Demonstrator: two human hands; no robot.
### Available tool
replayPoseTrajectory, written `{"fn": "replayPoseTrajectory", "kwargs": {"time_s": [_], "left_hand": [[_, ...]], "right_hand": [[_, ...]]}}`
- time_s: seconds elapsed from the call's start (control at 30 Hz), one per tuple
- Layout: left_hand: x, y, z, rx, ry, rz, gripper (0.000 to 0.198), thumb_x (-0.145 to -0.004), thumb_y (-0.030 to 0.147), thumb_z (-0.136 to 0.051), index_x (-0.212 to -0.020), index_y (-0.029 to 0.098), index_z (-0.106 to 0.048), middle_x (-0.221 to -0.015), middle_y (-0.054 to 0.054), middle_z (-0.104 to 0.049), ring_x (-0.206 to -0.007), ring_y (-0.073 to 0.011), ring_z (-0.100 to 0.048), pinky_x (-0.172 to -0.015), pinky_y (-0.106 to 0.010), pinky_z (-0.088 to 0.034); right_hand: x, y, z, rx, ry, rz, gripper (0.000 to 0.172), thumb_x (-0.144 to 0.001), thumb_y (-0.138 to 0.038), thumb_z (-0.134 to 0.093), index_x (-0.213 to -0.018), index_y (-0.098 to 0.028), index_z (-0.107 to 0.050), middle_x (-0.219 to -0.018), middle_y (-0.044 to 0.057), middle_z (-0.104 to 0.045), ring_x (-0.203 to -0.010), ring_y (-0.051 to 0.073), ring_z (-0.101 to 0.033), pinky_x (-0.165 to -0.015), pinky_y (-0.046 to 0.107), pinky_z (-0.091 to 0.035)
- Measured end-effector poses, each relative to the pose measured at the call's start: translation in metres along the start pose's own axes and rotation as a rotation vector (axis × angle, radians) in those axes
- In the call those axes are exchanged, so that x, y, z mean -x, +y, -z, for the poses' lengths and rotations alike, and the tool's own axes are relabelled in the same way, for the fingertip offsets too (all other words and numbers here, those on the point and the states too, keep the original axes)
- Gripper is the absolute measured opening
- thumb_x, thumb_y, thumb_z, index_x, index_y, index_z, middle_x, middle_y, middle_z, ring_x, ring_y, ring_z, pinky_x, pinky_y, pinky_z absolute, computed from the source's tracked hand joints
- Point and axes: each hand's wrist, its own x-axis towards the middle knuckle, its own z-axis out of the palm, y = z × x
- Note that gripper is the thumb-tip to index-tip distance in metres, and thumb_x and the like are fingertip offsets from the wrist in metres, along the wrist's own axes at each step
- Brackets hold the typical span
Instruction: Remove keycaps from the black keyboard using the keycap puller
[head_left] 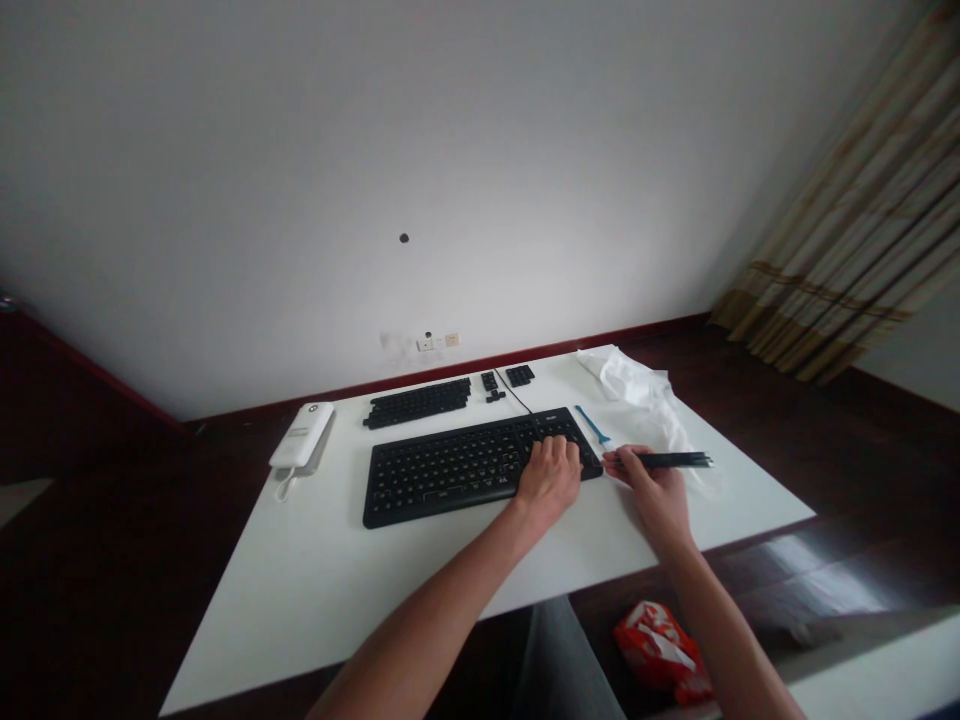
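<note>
**Left hand (547,478) on the black keyboard (465,470), right hand (651,497) pinching thin black rods (670,460)**

From the head view, the left hand lies palm-down over the right end of the black keyboard, a low matte plastic slab, with its fingers curled onto the keys. Whether those fingers pinch a key or only rest there cannot be told. The right hand is nearly closed, its fingertips pressing the thin black rods together. The rods point away from the keyboard, perhaps to keep them off the keys, and their tips stop just short of the white tabletop's (525,600) right edge.

Just beside the right fingertips lies a slim blue-handled tool (592,425) with a pale tip, within easy reach of that hand. A crumpled white plastic bag (637,385) sits beyond the rods. Beyond the left hand, a long block of black keycaps (418,403) and two smaller black keycap clusters (520,375) stand in separate groups, seemingly kept sorted and out of the hands' way. A thin black cable (514,390) runs from the keyboard toward the far edge. Far left of the hands sits a white desk telephone (302,435). The near edge passes close behind both wrists, leaving a band of tabletop below the keyboard.
</note>
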Motion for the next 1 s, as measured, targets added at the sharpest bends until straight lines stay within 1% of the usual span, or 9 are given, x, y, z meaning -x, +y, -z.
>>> {"fn": "replayPoseTrajectory", "kwargs": {"time_s": [0.13, 0.37, 0.5, 0.7, 0.9, 1.0], "left_hand": [[-0.002, -0.002, 0.000, 0.000, -0.026, -0.032, 0.017, -0.108, 0.025, -0.044, -0.111, 0.013, -0.055, -0.107, -0.013, -0.060, -0.101, -0.0276, -0.058, -0.083, -0.039, -0.047], [-0.006, -0.004, 0.003, -0.013, -0.072, -0.080, 0.019, -0.104, 0.015, -0.039, -0.110, 0.012, -0.057, -0.105, -0.015, -0.061, -0.099, -0.0278, -0.058, -0.081, -0.038, -0.047], [-0.007, -0.006, 0.007, -0.014, -0.088, -0.111, 0.022, -0.105, 0.016, -0.037, -0.111, 0.012, -0.058, -0.106, -0.015, -0.061, -0.100, -0.0276, -0.059, -0.082, -0.038, -0.048], [-0.009, -0.007, 0.011, -0.014, -0.115, -0.121, 0.025, -0.105, 0.013, -0.034, -0.111, 0.011, -0.059, -0.106, -0.015, -0.061, -0.099, -0.0273, -0.061, -0.080, -0.038, -0.049], [-0.009, -0.007, 0.017, 0.002, -0.126, -0.120, 0.022, -0.106, 0.015, -0.037, -0.111, 0.011, -0.059, -0.108, -0.015, -0.062, -0.100, -0.0268, -0.062, -0.082, -0.038, -0.051], [-0.007, -0.012, 0.022, 0.016, -0.128, -0.107, 0.018, -0.108, 0.025, -0.047, -0.112, 0.012, -0.059, -0.107, -0.014, -0.063, -0.101, -0.0261, -0.063, -0.083, -0.036, -0.052]], "right_hand": [[-0.001, 0.003, 0.002, -0.005, -0.006, 0.002, 0.045, -0.075, -0.059, -0.088, -0.088, -0.019, -0.074, -0.085, 0.008, -0.080, -0.079, 0.024, -0.078, -0.080, 0.035, -0.067], [-0.001, 0.004, 0.003, -0.016, -0.010, 0.009, 0.042, -0.077, -0.057, -0.087, -0.089, -0.019, -0.074, -0.085, 0.008, -0.081, -0.079, 0.024, -0.079, -0.082, 0.036, -0.067], [-0.001, 0.004, 0.003, -0.027, 0.002, 0.001, 0.044, -0.075, -0.058, -0.089, -0.089, -0.019, -0.074, -0.085, 0.008, -0.081, -0.079, 0.025, -0.079, -0.082, 0.039, -0.068], [-0.001, 0.002, 0.000, -0.053, 0.018, -0.012, 0.047, -0.071, -0.058, -0.091, -0.086, -0.018, -0.074, -0.083, 0.009, -0.081, -0.076, 0.025, -0.079, -0.080, 0.037, -0.068], [-0.001, 0.002, 0.000, -0.057, 0.014, -0.013, 0.044, -0.072, -0.057, -0.091, -0.086, -0.019, -0.074, -0.082, 0.008, -0.081, -0.076, 0.025, -0.079, -0.079, 0.037, -0.068], [-0.001, 0.002, 0.001, -0.048, 0.004, 0.001, 0.043, -0.074, -0.058, -0.089, -0.086, -0.019, -0.074, -0.083, 0.009, -0.081, -0.077, 0.026, -0.079, -0.079, 0.037, -0.068]]}}
